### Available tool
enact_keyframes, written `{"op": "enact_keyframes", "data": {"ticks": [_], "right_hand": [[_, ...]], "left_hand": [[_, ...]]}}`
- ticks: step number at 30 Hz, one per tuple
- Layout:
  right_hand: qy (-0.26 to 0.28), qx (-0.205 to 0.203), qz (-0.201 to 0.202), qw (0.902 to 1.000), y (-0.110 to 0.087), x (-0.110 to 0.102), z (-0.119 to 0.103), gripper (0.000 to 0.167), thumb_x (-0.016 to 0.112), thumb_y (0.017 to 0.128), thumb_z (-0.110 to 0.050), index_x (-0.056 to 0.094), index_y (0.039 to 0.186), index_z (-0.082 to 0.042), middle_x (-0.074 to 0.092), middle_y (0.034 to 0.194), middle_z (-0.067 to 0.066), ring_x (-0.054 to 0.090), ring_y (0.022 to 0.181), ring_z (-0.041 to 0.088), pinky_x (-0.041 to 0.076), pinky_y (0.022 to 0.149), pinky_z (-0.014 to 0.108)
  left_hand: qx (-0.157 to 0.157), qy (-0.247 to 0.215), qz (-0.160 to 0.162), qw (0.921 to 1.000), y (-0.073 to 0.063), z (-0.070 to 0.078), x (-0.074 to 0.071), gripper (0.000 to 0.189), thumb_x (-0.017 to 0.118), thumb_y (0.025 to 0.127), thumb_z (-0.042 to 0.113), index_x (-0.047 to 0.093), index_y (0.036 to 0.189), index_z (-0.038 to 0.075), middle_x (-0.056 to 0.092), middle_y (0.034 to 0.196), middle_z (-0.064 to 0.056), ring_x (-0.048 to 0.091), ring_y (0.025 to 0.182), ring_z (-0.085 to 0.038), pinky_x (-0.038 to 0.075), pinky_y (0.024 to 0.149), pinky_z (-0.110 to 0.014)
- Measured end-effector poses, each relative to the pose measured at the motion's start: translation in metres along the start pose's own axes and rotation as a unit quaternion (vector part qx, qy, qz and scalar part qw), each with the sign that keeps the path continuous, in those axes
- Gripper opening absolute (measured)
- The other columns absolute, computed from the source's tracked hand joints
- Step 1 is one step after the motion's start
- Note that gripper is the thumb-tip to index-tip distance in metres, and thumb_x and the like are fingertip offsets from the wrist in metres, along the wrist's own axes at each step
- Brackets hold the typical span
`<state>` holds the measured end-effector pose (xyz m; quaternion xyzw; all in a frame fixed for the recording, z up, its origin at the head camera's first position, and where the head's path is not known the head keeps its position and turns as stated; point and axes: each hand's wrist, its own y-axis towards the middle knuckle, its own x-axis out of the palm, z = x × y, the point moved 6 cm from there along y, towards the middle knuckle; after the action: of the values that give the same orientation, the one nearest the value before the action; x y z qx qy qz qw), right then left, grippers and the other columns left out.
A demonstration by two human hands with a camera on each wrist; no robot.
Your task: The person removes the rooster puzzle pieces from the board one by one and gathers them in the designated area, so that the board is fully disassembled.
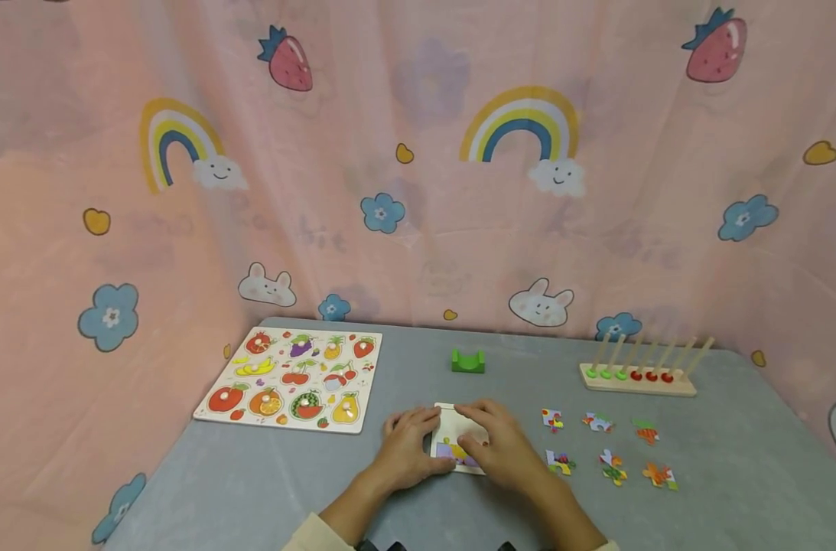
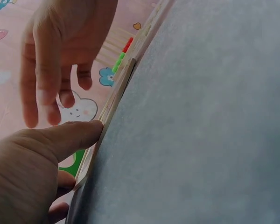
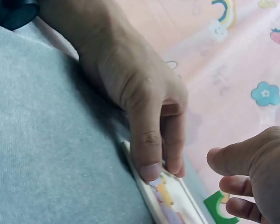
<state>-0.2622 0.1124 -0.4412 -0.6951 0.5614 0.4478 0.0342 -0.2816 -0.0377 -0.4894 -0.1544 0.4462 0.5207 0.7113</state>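
Observation:
A small pale jigsaw tray [image 1: 459, 419] lies on the table in front of me, with a purple and yellow puzzle section [image 1: 447, 450] along its near side. My left hand [image 1: 407, 453] holds the tray by its left side, thumb at the near corner and fingers toward the far edge. In the right wrist view, that thumb [image 3: 148, 149] presses on the frame. My right hand [image 1: 505, 451] hovers over the tray's right part, its fingers loosely bent with nothing between them, as the left wrist view also shows.
Several loose jigsaw pieces [image 1: 612, 467] lie in two rows right of the tray. A green curved block [image 1: 468, 362] stands behind it. A fruit peg puzzle [image 1: 372, 367] lies at left; a wooden peg rack [image 1: 638, 385] with green and red beads stands at back right. A patterned curtain [image 1: 418, 283] hangs behind.

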Motion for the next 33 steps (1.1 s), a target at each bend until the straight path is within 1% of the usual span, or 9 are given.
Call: {"op": "enact_keyframes", "data": {"ticks": [4, 9, 12, 15, 19, 22, 25, 28, 33], "right_hand": [[0.002, 0.018, -0.017, 0.9997, 0.0, 0.011, 0.007, 0.041, 0.073, 0.08, -0.003, 0.066, 0.12, 0.0, 0.061, 0.104, 0.007, 0.052, 0.101, 0.025, 0.042, 0.084, 0.047], [-0.007, 0.013, -0.009, 0.9999, -0.001, 0.021, 0.011, 0.041, 0.069, 0.075, 0.0, 0.069, 0.116, 0.0, 0.06, 0.098, 0.005, 0.051, 0.093, 0.024, 0.041, 0.08, 0.043], [-0.033, -0.004, 0.0, 0.9995, -0.001, 0.025, 0.009, 0.041, 0.067, 0.073, 0.001, 0.07, 0.113, -0.001, 0.058, 0.095, 0.003, 0.051, 0.089, 0.024, 0.041, 0.077, 0.042], [-0.072, -0.015, 0.0, 0.9973, -0.002, 0.028, 0.006, 0.04, 0.066, 0.071, 0.0, 0.071, 0.111, -0.003, 0.055, 0.092, 0.0, 0.051, 0.086, 0.023, 0.04, 0.073, 0.042], [-0.108, -0.003, -0.02, 0.9939, -0.002, 0.031, 0.005, 0.036, 0.063, 0.072, 0.0, 0.073, 0.107, -0.006, 0.051, 0.091, -0.002, 0.048, 0.084, 0.021, 0.038, 0.068, 0.04], [-0.12, 0.005, -0.031, 0.9923, -0.002, 0.033, 0.006, 0.033, 0.062, 0.072, 0.001, 0.074, 0.102, -0.008, 0.05, 0.091, -0.002, 0.047, 0.085, 0.021, 0.037, 0.067, 0.039], [-0.119, 0.007, -0.033, 0.9923, -0.001, 0.033, 0.006, 0.031, 0.062, 0.071, 0.002, 0.074, 0.097, -0.011, 0.05, 0.092, -0.002, 0.047, 0.085, 0.021, 0.037, 0.066, 0.04], [-0.106, 0.019, -0.037, 0.9935, -0.001, 0.034, 0.007, 0.029, 0.063, 0.071, 0.002, 0.072, 0.093, -0.014, 0.051, 0.094, -0.003, 0.047, 0.086, 0.021, 0.037, 0.068, 0.041], [-0.076, 0.043, -0.041, 0.9953, -0.001, 0.034, 0.008, 0.028, 0.063, 0.072, 0.002, 0.068, 0.093, -0.016, 0.054, 0.096, -0.003, 0.049, 0.092, 0.022, 0.037, 0.073, 0.044]], "left_hand": [[0.0, 0.001, -0.001, 1.0, 0.001, 0.0, 0.0, 0.07, 0.082, 0.07, 0.036, 0.062, 0.129, 0.004, 0.055, 0.135, -0.005, 0.042, 0.129, -0.03, 0.021, 0.1, -0.057], [0.0, 0.004, 0.001, 1.0, 0.001, 0.0, 0.0, 0.07, 0.082, 0.069, 0.035, 0.062, 0.128, 0.004, 0.055, 0.135, -0.004, 0.042, 0.129, -0.029, 0.021, 0.1, -0.056], [-0.001, 0.003, 0.002, 1.0, 0.001, 0.0, -0.001, 0.069, 0.082, 0.069, 0.035, 0.063, 0.128, 0.005, 0.055, 0.136, -0.004, 0.042, 0.129, -0.029, 0.021, 0.1, -0.055], [-0.002, 0.005, 0.001, 1.0, 0.001, 0.0, -0.001, 0.07, 0.081, 0.068, 0.035, 0.063, 0.128, 0.004, 0.055, 0.136, -0.003, 0.042, 0.129, -0.028, 0.021, 0.1, -0.054], [-0.004, 0.004, -0.004, 1.0, 0.001, 0.001, -0.001, 0.071, 0.081, 0.069, 0.036, 0.062, 0.128, 0.002, 0.054, 0.137, -0.004, 0.042, 0.129, -0.029, 0.021, 0.1, -0.054], [-0.008, -0.001, -0.009, 0.9999, 0.001, 0.0, -0.001, 0.072, 0.082, 0.069, 0.037, 0.061, 0.129, 0.001, 0.054, 0.137, -0.004, 0.041, 0.13, -0.029, 0.021, 0.101, -0.055], [-0.013, -0.004, -0.015, 0.9998, 0.002, 0.0, -0.001, 0.073, 0.082, 0.07, 0.037, 0.061, 0.129, 0.001, 0.053, 0.138, -0.004, 0.04, 0.13, -0.029, 0.02, 0.101, -0.055], [-0.015, -0.004, -0.02, 0.9997, 0.002, 0.0, -0.001, 0.073, 0.082, 0.07, 0.038, 0.06, 0.13, 0.001, 0.053, 0.138, -0.004, 0.04, 0.131, -0.029, 0.02, 0.101, -0.055], [-0.014, -0.001, -0.02, 0.9997, 0.002, 0.001, -0.001, 0.074, 0.082, 0.07, 0.038, 0.06, 0.13, 0.001, 0.053, 0.138, -0.004, 0.04, 0.131, -0.029, 0.02, 0.101, -0.055]]}}
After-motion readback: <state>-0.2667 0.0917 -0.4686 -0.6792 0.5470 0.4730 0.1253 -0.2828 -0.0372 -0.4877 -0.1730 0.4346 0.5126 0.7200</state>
